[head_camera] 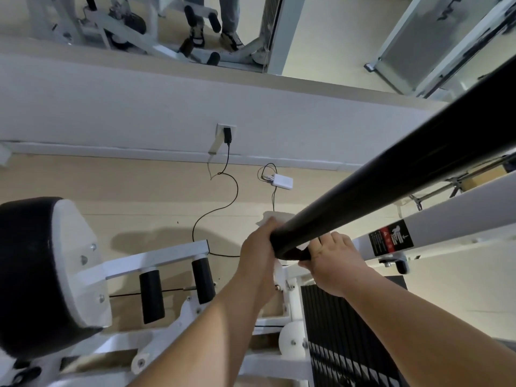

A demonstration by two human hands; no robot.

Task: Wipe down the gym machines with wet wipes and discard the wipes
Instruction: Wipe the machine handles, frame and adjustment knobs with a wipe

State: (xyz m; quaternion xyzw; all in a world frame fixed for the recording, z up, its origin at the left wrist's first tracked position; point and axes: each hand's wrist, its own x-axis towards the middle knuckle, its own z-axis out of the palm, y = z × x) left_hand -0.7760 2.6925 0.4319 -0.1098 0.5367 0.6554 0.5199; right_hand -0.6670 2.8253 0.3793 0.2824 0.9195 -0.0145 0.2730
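Black weight plates [344, 333] sit nearest, under the right forearm. Just above them both hands meet at the end of a thick black padded bar [391, 174]. The left hand [258, 248] curls round a white wipe [270, 219], holding it against the bar's tip, with bits of wipe showing above and below the fingers. The right hand [333, 265] grips the bar's end from the other side. Beside it runs a white beam [446, 219]. Farther off, a small white box [283, 181] with cables lies on the floor near a wall socket [226, 132].
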